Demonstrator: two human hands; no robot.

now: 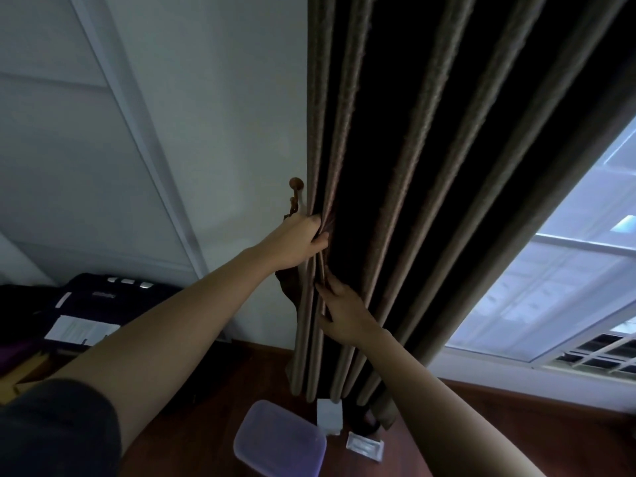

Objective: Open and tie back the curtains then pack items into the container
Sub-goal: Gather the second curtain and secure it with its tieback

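A dark brown pleated curtain (413, 166) hangs gathered beside the white wall, with the window uncovered on its right. My left hand (296, 241) grips the curtain's left folds just below a wooden tieback hook (296, 184) on the wall. A dark strap hangs under that hand. My right hand (339, 315) lies lower on the same folds, fingers pressed against the fabric and thumb behind a pleat. On the floor below sit a clear lidded plastic container (280, 442), a small white box (329, 416) and a flat white packet (365, 449).
A window (550, 287) with a white frame and grille lets in light at the right. A dark suitcase (103, 304) with papers on it stands at the left against the wall. The floor (499, 407) is reddish wood.
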